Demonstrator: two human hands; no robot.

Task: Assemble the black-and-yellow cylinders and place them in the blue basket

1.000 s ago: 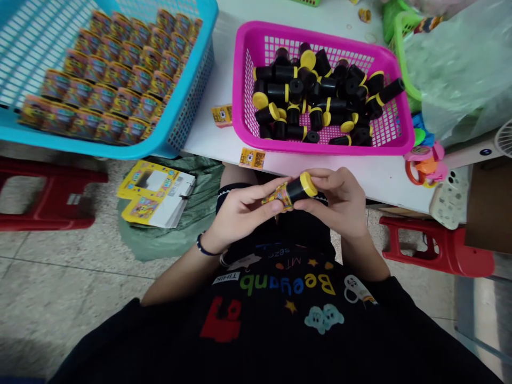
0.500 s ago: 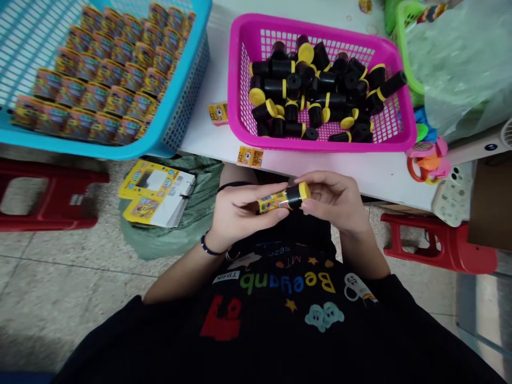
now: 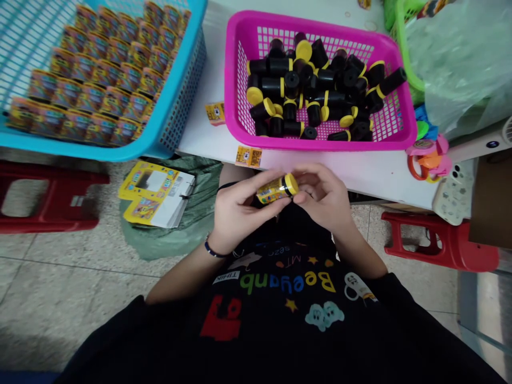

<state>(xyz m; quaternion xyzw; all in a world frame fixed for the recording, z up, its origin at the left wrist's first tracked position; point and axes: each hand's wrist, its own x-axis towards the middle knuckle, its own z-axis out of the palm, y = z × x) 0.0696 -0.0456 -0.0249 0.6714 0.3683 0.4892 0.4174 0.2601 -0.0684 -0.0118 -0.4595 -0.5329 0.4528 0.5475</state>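
Observation:
Both hands are held together above the table's front edge. My left hand grips a short black tube with a yellow cap, which has a yellow printed label wrapped around most of its body. My right hand pinches the capped end with its fingertips, partly hiding that end. A pink plastic basket holds a loose heap of unlabelled black tubes with yellow caps. Two small printed labels lie on the table near the hands.
A blue basket holds rows of labelled tubes. Printed yellow cards lie on a green bag below the table edge. A plastic bag, a patterned phone and red stools stand to the right.
The label now covers more of the tube's black body. The tube has tilted up toward its capped end, and my right fingers have closed in around that end.

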